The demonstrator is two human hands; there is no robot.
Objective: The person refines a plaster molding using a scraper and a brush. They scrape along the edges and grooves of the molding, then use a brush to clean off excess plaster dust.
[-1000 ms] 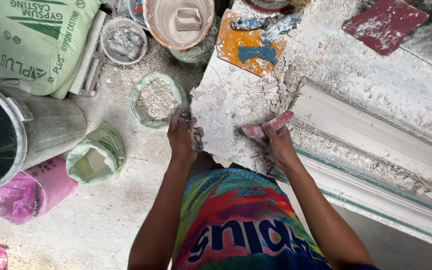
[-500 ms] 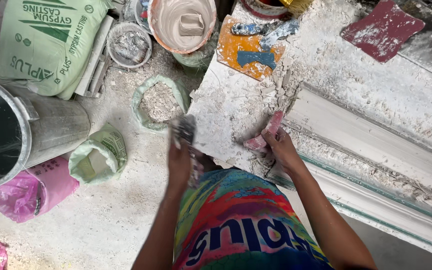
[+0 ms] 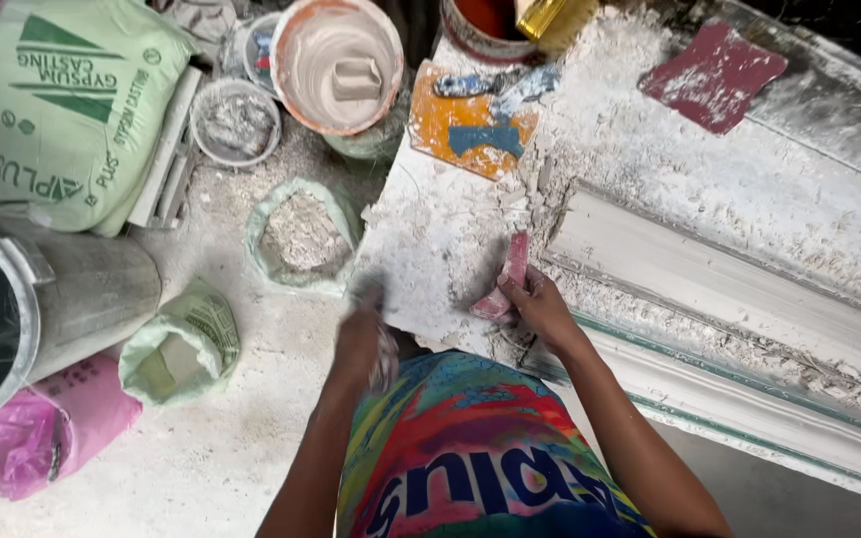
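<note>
The near corner of the table (image 3: 430, 239) is already scraped over: a broad patch of it is whitened and mostly flat, with loose plaster crumbs pushed up in a ridge against the long white plaster moulding (image 3: 710, 274) that lies along the table's right side. By the look of it the scraping is partway done, since thick crumbly plaster still covers the far part of the table and lines the moulding's near edge. The right hand (image 3: 540, 309) is closed around the lower end of a pink scraper (image 3: 506, 281), fingers wrapped about it and thumb on top; the scraper stands on its edge on the table, just left of the moulding's near end, its blade reaching away from the hand. The left hand (image 3: 366, 334) is blurred at the table's near edge; it seems to grip something pale, but whether it is clenched or loose I cannot tell. An orange trowel board (image 3: 470, 125) lies at the far edge, and a dark red one (image 3: 715, 75) toward the far right corner. On the floor beside the table stand open plaster bags (image 3: 301, 234).
</note>
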